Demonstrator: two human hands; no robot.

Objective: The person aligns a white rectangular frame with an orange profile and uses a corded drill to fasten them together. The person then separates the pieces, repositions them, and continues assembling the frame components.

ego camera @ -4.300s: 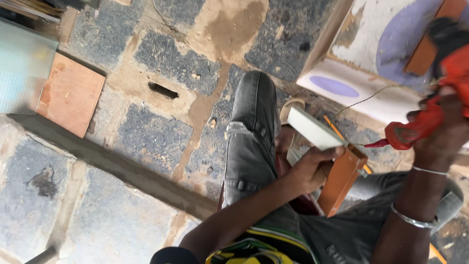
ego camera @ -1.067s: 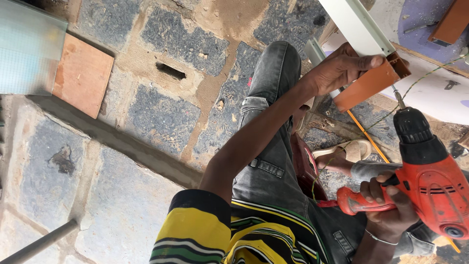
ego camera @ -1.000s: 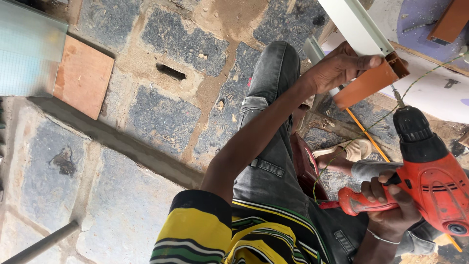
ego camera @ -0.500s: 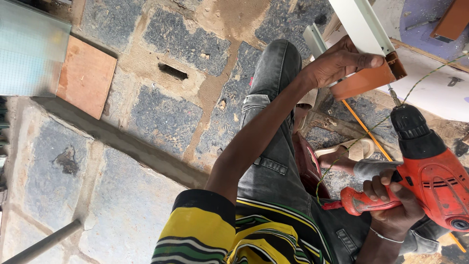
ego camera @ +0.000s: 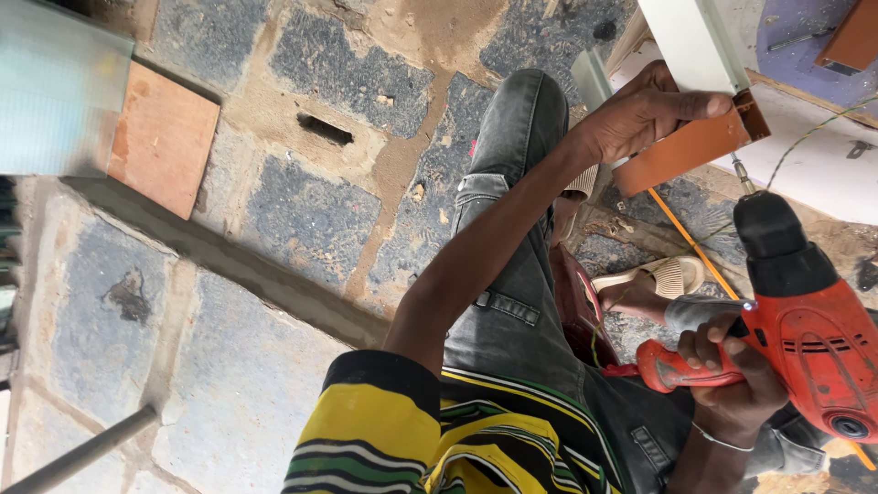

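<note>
My left hand grips a small orange-brown wooden block and presses it against a white board at the upper right. My right hand is closed around the handle of a red and black power drill at the lower right. The drill's bit points up at the lower end of the block. A thin cord runs from the drill across a white panel.
Grey stone paving with sandy joints lies below. A square orange-brown board and a pale translucent sheet lie at the upper left. A beige sandal and an orange pencil lie by my legs. A metal rod crosses the lower-left corner.
Early on the drill was raised at the right and the block sat low by my knee. Now the block is held up against the white board and the drill bit has closed in on it.
</note>
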